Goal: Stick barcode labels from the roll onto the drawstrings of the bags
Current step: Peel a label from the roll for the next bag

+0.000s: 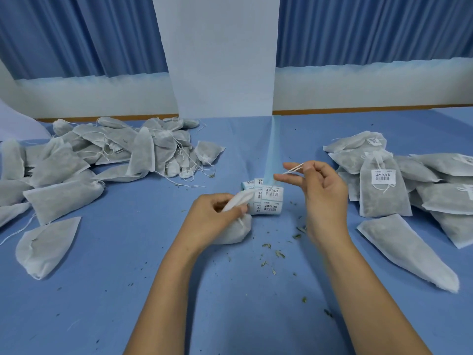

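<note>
My left hand [213, 213] grips the gathered neck of a white mesh bag [236, 230] that rests on the blue table. Above and to the right, my right hand [318, 185] pinches the bag's white drawstring [293, 169] between thumb and fingers, holding it up off the table. Just behind the two hands lies the roll of barcode labels [268, 198], with printed labels facing me. A pale blue strip of backing paper [272, 149] rises from the roll.
A heap of unlabelled bags [102, 155] covers the left side of the table. Labelled bags [384, 180] are piled at the right, with one more bag [409, 249] lying nearer. Dried leaf bits [276, 252] are scattered in front.
</note>
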A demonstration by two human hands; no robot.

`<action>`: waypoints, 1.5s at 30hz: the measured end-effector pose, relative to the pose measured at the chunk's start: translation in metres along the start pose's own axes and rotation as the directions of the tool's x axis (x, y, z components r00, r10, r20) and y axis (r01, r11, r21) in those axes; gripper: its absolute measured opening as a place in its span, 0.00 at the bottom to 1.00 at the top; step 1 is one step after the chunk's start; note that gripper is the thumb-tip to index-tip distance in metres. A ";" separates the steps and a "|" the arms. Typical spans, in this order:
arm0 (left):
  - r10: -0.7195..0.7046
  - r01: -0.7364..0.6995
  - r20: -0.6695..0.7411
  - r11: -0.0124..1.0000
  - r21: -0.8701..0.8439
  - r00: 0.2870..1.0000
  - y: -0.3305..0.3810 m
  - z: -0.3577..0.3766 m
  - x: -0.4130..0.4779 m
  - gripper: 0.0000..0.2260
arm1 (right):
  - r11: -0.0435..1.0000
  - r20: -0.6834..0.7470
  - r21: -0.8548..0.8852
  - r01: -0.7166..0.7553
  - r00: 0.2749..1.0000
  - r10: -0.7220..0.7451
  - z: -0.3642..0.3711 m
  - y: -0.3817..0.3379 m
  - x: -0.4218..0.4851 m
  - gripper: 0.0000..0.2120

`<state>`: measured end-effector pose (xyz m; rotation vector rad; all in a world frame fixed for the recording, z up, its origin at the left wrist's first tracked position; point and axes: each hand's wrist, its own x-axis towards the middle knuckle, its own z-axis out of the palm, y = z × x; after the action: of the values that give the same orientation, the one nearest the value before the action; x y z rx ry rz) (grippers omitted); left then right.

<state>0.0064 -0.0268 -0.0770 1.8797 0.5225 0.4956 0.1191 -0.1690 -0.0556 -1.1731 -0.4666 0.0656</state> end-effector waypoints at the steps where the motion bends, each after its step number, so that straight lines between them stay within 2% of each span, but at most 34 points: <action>1: 0.000 0.000 -0.012 1.000 0.002 1.000 0.000 0.000 0.001 0.05 | 0.997 0.024 0.077 0.013 1.000 -0.015 0.001 -0.002 -0.002 0.09; 3: -0.011 0.009 -0.061 0.999 -0.039 0.998 -0.001 0.000 0.002 0.14 | 0.978 0.109 0.204 0.042 0.992 -0.065 0.006 -0.005 -0.009 0.07; 6: -0.021 0.010 -0.198 0.998 -0.055 0.980 -0.001 0.002 0.004 0.17 | 0.962 0.319 0.245 0.123 0.927 -0.200 0.018 -0.005 -0.024 0.05; 9: -0.094 0.056 -0.283 0.989 -0.139 0.955 -0.003 0.003 0.007 0.15 | 0.964 0.567 0.155 0.217 0.779 -0.267 0.025 0.001 -0.040 0.05; 11: -0.141 0.060 -0.314 0.965 -0.254 0.939 -0.002 0.002 0.006 0.13 | 0.952 0.643 0.000 0.306 0.729 -0.235 0.028 0.005 -0.046 0.06; 13: -0.167 0.043 -0.334 0.936 -0.349 0.928 -0.001 0.000 0.004 0.12 | 0.909 0.622 -0.149 0.390 0.751 -0.220 0.029 0.009 -0.046 0.04; 16: -0.215 0.033 -0.298 0.857 -0.515 0.930 0.002 -0.001 0.002 0.12 | 0.860 0.572 -0.330 0.388 0.807 -0.145 0.031 0.014 -0.045 0.03; 19: -0.224 0.010 -0.282 0.800 -0.600 0.933 0.006 0.000 0.001 0.10 | 0.874 0.539 -0.405 0.269 0.842 -0.009 0.030 0.017 -0.044 0.03; 22: -0.199 -0.023 -0.293 0.791 -0.611 0.935 0.007 0.000 0.001 0.08 | 0.919 0.551 -0.373 0.130 0.828 0.107 0.031 0.016 -0.042 0.05; 25: -0.153 -0.068 -0.349 0.835 -0.546 0.924 0.006 0.001 0.000 0.08 | 0.934 0.497 -0.349 0.078 0.860 0.114 0.030 0.015 -0.040 0.05; 27: -0.011 -0.172 -0.377 0.877 -0.449 0.926 0.005 0.002 0.000 0.13 | 0.937 0.439 -0.341 0.071 0.894 0.092 0.027 0.016 -0.037 0.05; 29: 0.184 -0.280 -0.316 0.914 -0.292 0.931 0.007 0.005 -0.003 0.16 | 0.940 0.390 -0.337 0.061 0.917 0.080 0.025 0.016 -0.035 0.05; 31: 0.313 -0.347 -0.236 0.930 -0.120 0.920 0.008 0.008 -0.004 0.14 | 0.939 0.363 -0.338 0.068 0.930 0.064 0.024 0.018 -0.033 0.04; 34: 0.308 -0.337 -0.235 0.937 -0.096 0.922 0.007 0.010 -0.003 0.14 | 0.940 0.388 -0.328 0.094 0.921 0.043 0.023 0.018 -0.031 0.05; 36: 0.280 -0.321 -0.268 0.939 -0.122 0.922 0.005 0.008 0.000 0.13 | 0.954 0.428 -0.288 0.084 0.902 0.050 0.023 0.015 -0.030 0.10; 38: 0.265 -0.317 -0.336 0.942 -0.109 0.904 0.001 0.006 0.002 0.13 | 0.937 0.323 -0.330 0.114 0.946 -0.001 0.017 0.016 -0.024 0.14; 40: 0.309 -0.340 -0.403 0.941 -0.005 0.862 -0.002 0.006 0.004 0.14 | 0.821 0.131 -0.558 0.122 0.990 -0.058 0.005 0.022 -0.011 0.09; 41: 0.361 -0.363 -0.417 0.929 0.078 0.834 -0.004 0.006 0.005 0.14 | 0.755 0.062 -0.654 0.043 0.998 -0.003 -0.002 0.025 -0.004 0.07; 42: 0.421 -0.387 -0.419 0.906 0.168 0.804 -0.005 0.006 0.006 0.14 | 0.705 0.013 -0.705 -0.073 0.993 0.116 -0.008 0.028 0.002 0.09; 44: 0.525 -0.424 -0.396 0.848 0.317 0.754 -0.007 0.007 0.009 0.13 | 0.678 -0.012 -0.688 -0.259 0.938 0.346 -0.015 0.036 0.007 0.13; 45: 0.561 -0.436 -0.378 0.821 0.369 0.737 -0.008 0.008 0.011 0.12 | 0.683 0.000 -0.675 -0.279 0.926 0.378 -0.015 0.038 0.008 0.11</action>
<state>0.0183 -0.0237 -0.0862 2.1588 0.3908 1.3371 0.1389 -0.1647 -0.0917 -1.9764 -0.4032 0.3199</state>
